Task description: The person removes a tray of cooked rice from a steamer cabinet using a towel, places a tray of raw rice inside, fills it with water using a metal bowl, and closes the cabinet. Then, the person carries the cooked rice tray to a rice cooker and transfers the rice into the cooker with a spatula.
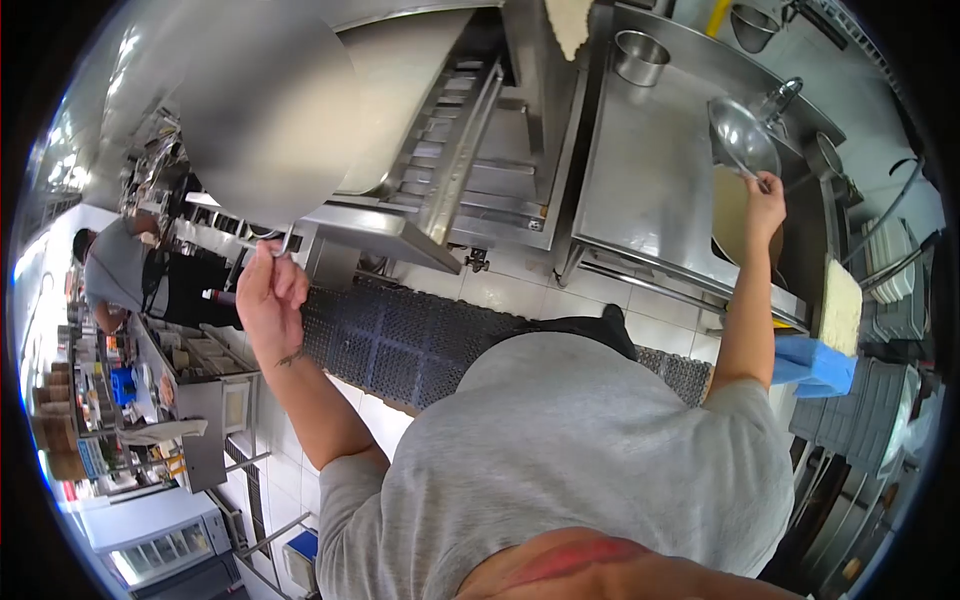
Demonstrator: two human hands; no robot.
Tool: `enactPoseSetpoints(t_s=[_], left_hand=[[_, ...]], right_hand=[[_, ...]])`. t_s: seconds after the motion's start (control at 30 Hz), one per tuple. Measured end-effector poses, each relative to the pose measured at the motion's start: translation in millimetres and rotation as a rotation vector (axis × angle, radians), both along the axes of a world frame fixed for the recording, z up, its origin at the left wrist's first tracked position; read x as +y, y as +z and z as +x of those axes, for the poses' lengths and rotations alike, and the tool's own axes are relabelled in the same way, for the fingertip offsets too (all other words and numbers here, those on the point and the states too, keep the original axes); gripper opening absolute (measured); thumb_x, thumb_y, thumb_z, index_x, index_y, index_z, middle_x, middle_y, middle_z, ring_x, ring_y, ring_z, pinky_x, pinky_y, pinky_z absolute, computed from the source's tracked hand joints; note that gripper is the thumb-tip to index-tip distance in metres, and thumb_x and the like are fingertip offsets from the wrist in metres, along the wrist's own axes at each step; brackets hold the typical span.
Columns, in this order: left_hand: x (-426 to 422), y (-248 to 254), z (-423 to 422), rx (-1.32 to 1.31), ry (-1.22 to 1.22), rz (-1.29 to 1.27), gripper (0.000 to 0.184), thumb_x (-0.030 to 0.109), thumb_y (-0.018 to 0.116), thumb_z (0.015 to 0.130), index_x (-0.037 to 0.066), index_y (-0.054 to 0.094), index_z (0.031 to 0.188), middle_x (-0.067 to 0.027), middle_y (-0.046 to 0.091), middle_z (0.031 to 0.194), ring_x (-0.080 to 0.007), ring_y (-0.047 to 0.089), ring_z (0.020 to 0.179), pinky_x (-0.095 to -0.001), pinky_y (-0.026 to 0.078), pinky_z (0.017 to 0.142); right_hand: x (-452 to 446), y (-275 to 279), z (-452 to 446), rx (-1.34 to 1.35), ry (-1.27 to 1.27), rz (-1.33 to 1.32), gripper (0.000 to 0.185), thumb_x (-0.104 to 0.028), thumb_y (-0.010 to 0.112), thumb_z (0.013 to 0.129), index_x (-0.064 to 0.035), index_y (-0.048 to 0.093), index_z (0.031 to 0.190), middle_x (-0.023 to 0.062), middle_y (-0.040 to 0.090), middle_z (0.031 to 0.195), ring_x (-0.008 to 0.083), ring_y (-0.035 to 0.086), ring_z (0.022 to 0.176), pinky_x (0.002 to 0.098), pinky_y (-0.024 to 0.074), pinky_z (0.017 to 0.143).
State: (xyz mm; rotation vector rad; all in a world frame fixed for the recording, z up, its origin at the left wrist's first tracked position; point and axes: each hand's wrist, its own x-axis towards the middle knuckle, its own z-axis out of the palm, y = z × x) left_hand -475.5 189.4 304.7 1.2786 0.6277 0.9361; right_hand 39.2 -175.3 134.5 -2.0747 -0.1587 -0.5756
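Note:
My right hand (766,205) is closed on the handle of a shiny metal ladle or bowl-shaped scoop (744,137), which is held over the sink beside the faucet (785,95). Below it, a large pot or basin with pale beige contents (735,205) sits in the sink. On the other side, my left hand (272,290) is raised with curled fingers, pinching a thin light-coloured handle (290,238). A large round blurred shape (270,120) lies above that hand; what it is cannot be made out.
A steel counter (640,170) with a small metal pot (641,58) adjoins the sink. A steel rack (470,150) stands at centre. Black mats (390,335) cover part of the tiled floor. Another person (125,265) stands at far left; a blue container (815,368) is at right.

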Motion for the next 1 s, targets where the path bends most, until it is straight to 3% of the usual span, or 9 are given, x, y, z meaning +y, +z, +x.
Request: enactPoseSetpoints(t_s=[0.17, 0.23, 0.43, 0.53, 0.57, 0.67, 0.73, 0.77, 1.0], left_hand=[[8.7, -4.8, 8.9, -0.007, 0.084, -0.077, 0.023, 0.021, 0.048, 0.095, 0.003, 0.052, 0.081, 0.0036, 0.031, 0.053, -0.0057, 0.028, 0.044, -0.0208, 0.023, 0.039], [11.5, -6.6, 13.8, -0.014, 0.092, -0.078, 0.023, 0.022, 0.048, 0.096, 0.003, 0.052, 0.084, 0.0036, 0.031, 0.053, -0.0061, 0.029, 0.043, -0.0205, 0.023, 0.038], [14.1, -3.8, 41.4, 0.049, 0.192, -0.06, 0.027, 0.031, 0.044, 0.098, 0.006, 0.054, 0.092, 0.004, 0.03, 0.053, -0.007, 0.028, 0.042, -0.0209, 0.023, 0.038], [16.0, -4.1, 56.6, 0.106, 0.343, -0.077, 0.028, 0.032, 0.045, 0.098, 0.007, 0.056, 0.09, 0.005, 0.028, 0.053, -0.0065, 0.026, 0.042, -0.0207, 0.023, 0.038], [26.5, -8.6, 47.7, 0.095, 0.277, -0.078, 0.03, 0.032, 0.044, 0.098, 0.007, 0.059, 0.093, 0.0051, 0.042, 0.057, -0.0059, 0.032, 0.043, -0.0208, 0.023, 0.038], [46.3, -14.7, 28.3, 0.206, 0.262, -0.061, 0.033, 0.031, 0.042, 0.098, 0.004, 0.06, 0.104, -0.0012, 0.062, 0.08, -0.0099, 0.054, 0.059, -0.0225, 0.04, 0.048], [77.1, -30.1, -6.2, 0.202, 0.269, -0.086, 0.033, 0.023, 0.041, 0.096, 0.0, 0.058, 0.112, -0.0094, 0.063, 0.109, -0.0199, 0.061, 0.094, -0.0323, 0.049, 0.08], [83.4, -32.2, -16.3, 0.191, 0.246, -0.1, 0.033, 0.021, 0.04, 0.095, 0.0, 0.058, 0.113, -0.01, 0.063, 0.111, -0.0217, 0.06, 0.099, -0.034, 0.047, 0.086], [90.7, -37.2, -27.0, 0.33, 0.484, -0.047, 0.033, 0.018, 0.039, 0.093, -0.001, 0.058, 0.112, -0.0102, 0.063, 0.11, -0.0234, 0.06, 0.098, -0.0346, 0.048, 0.087]], right_hand=[[-32.3, -92.0, 71.5, 0.013, -0.115, -0.113, 0.031, -0.024, 0.08, 0.066, -0.0056, 0.065, 0.085, 0.0105, 0.065, 0.083, 0.0274, 0.062, 0.078, 0.0374, 0.0477, 0.073], [-34.9, -114.3, 104.1, 0.013, -0.133, -0.092, 0.029, -0.022, 0.079, 0.065, -0.0057, 0.064, 0.083, 0.0112, 0.065, 0.084, 0.0294, 0.061, 0.082, 0.0387, 0.0471, 0.075], [-15.2, -118.9, 197.8, 0.117, -0.23, -0.122, 0.032, -0.016, 0.079, 0.065, -0.0041, 0.062, 0.09, 0.0173, 0.061, 0.093, 0.0334, 0.059, 0.089, 0.04, 0.0465, 0.078], [-11.6, -125.7, 248.4, 0.1, -0.233, -0.1, 0.032, -0.017, 0.079, 0.065, -0.0044, 0.062, 0.089, 0.0162, 0.061, 0.092, 0.0331, 0.059, 0.088, 0.0403, 0.0466, 0.077], [-10.3, -124.0, 259.6, 0.103, -0.226, -0.083, 0.032, -0.017, 0.079, 0.065, -0.0043, 0.062, 0.089, 0.0159, 0.062, 0.092, 0.033, 0.059, 0.087, 0.0403, 0.0467, 0.077], [-7.8, -122.3, 286.0, 0.094, -0.209, -0.043, 0.031, -0.016, 0.079, 0.065, -0.004, 0.062, 0.088, 0.015, 0.062, 0.091, 0.0329, 0.059, 0.086, 0.0403, 0.0468, 0.076], [-6.6, -126.1, 297.6, 0.072, -0.192, -0.024, 0.03, -0.016, 0.079, 0.065, -0.0039, 0.062, 0.087, 0.0145, 0.062, 0.089, 0.0329, 0.059, 0.086, 0.0403, 0.0468, 0.076], [-6.2, -124.7, 299.3, 0.055, -0.183, -0.018, 0.031, -0.017, 0.079, 0.064, -0.0039, 0.062, 0.086, 0.0142, 0.062, 0.089, 0.0327, 0.059, 0.085, 0.0405, 0.0466, 0.075], [-6.4, -133.5, 303.3, -0.019, -0.205, -0.029, 0.032, -0.022, 0.081, 0.064, -0.0027, 0.064, 0.083, 0.013, 0.064, 0.079, 0.0291, 0.061, 0.074, 0.0378, 0.0472, 0.069]])
